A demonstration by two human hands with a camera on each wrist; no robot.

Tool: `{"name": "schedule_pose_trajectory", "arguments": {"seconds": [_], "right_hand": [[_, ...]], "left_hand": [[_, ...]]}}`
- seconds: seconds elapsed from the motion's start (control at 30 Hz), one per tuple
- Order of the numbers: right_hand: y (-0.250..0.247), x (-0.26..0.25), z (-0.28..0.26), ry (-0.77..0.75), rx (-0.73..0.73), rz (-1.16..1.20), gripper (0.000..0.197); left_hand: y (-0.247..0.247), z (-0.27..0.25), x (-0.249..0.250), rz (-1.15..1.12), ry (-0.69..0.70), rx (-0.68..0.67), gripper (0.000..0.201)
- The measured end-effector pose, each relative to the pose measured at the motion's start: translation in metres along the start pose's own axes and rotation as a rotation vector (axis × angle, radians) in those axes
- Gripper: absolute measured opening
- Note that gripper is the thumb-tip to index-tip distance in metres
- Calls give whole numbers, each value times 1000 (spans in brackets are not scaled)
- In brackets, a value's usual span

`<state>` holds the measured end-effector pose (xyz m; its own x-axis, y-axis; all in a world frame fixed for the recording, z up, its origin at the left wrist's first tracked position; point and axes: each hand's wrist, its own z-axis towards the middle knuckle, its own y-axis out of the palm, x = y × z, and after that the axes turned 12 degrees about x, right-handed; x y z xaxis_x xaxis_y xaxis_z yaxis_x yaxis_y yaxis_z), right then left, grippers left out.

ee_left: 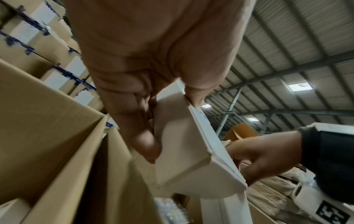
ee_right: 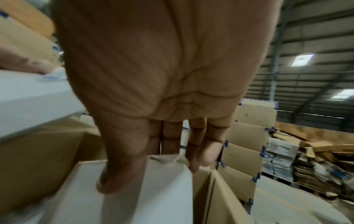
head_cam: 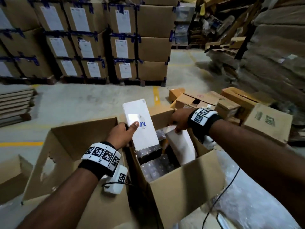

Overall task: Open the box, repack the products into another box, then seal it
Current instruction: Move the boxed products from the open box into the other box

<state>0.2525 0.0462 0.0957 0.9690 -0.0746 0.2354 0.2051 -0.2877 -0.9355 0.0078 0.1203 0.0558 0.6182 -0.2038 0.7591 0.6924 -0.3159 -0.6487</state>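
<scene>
Step in hand: transfer of products from the opened carton to the second carton. Sealing is not yet due.

My left hand (head_cam: 121, 135) holds one white product box (head_cam: 141, 124), thumb across its front face and fingers curled behind it. The box is tilted, raised above the edge shared by the two cartons, and clear of both.

My right hand (head_cam: 179, 120) pinches the top end of a second white product box (head_cam: 182, 142), thumb on the near face and fingers over the far edge. This box leans inside the source carton (head_cam: 186, 187), its lower end among dark, film-wrapped packs (head_cam: 158, 167).

The receiving carton (head_cam: 66, 156) stands just beside the source carton on my left, flaps open. Its interior is mostly hidden by my forearm; I cannot tell what it already contains.

Next move, as I judge it: carry the left-hand box across and lower it flat into the receiving carton, clear of the raised flap. The right-hand box needs a straight upward pull so that it does not snag on the neighbouring packs.
</scene>
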Motion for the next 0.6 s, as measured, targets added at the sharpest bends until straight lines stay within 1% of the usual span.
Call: {"name": "schedule_pose_trajectory", "arguments": {"seconds": [0.1,0.17,0.23,0.27,0.33,0.37,0.43,0.5,0.6], "right_hand": [[24,-18,22,-151,-166,-148,49],[43,-23,42,-237,-213,-255,53],[72,-14,73,-272,-231,-289,58],[78,-12,78,-272,-227,-288,60],[76,-14,74,-237,-222,-280,60],[62,-24,60,-224,-231,-283,60],[52,-37,45,-184,-233,-297,61],[51,-47,38,-132,-219,-289,59],[59,-54,32,-90,-196,-159,48]], "left_hand": [[4,0,-7,-21,-48,8,58],[6,1,-8,-45,-75,12,57],[8,2,-9,-57,-84,10,57],[8,2,-9,-61,-84,7,56],[9,1,-11,-76,-63,8,53],[10,2,-13,-91,-48,9,52],[9,1,-18,-110,-40,5,53],[7,1,-20,-126,-44,-5,54],[4,1,-19,-136,-70,-26,55]]}}
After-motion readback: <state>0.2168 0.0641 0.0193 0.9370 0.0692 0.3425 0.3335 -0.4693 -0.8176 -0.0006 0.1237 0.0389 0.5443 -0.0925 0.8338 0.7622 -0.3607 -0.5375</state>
